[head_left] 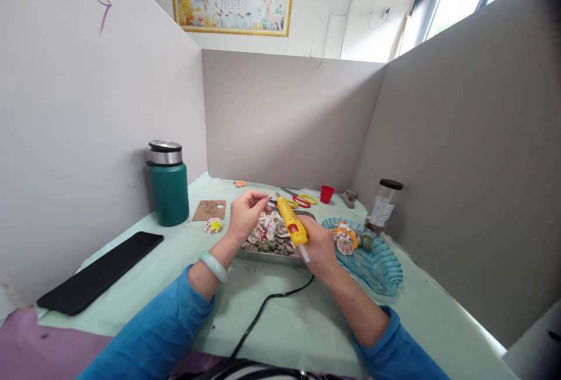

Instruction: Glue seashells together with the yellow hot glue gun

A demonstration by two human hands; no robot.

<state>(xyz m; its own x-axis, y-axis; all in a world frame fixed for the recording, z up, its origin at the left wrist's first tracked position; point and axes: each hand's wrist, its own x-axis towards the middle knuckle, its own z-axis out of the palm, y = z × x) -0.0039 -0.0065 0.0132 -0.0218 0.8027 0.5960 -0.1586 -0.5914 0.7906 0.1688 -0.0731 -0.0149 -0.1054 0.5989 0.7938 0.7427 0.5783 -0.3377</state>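
Observation:
My right hand (pixel 319 247) is wrapped round a yellow hot glue gun (pixel 289 218), with a clear glue stick (pixel 303 252) poking out of its rear end. The gun's nozzle points away from me, up and to the left. Close to that tip, my left hand (pixel 248 211) pinches something small between thumb and forefinger, too tiny to make out. Beneath both hands lies a metal tray (pixel 267 257) filled with assorted seashells (pixel 270 232), partly covered by the gun and fingers. A black cord (pixel 268 300) runs from below the right hand toward me.
On the left stand a green flask (pixel 169 193), a black slab (pixel 103 272), a brown card (pixel 209 210) and a shell piece with a yellow star (pixel 214 225). Scissors (pixel 301 200) and a red cup (pixel 326 194) lie behind. A blue plate (pixel 381 277) and jar (pixel 384 203) are right.

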